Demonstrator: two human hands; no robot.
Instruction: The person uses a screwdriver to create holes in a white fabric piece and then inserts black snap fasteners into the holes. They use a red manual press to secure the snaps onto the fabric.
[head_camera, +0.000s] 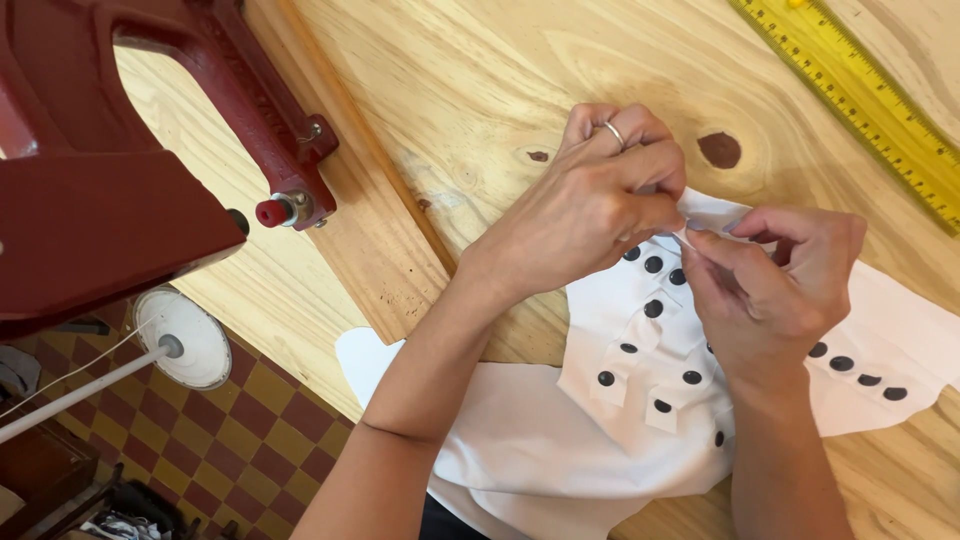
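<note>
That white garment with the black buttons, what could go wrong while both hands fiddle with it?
The white garment hangs over the table edge, so it might slide off. The left hand and right hand pinch one small fold, which could slip. The red press stands close to the left arm.

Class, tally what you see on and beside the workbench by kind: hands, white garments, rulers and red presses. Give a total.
Hands: 2, left and right
White garment: 1
Yellow ruler: 1
Red press: 1
Total: 5
</note>
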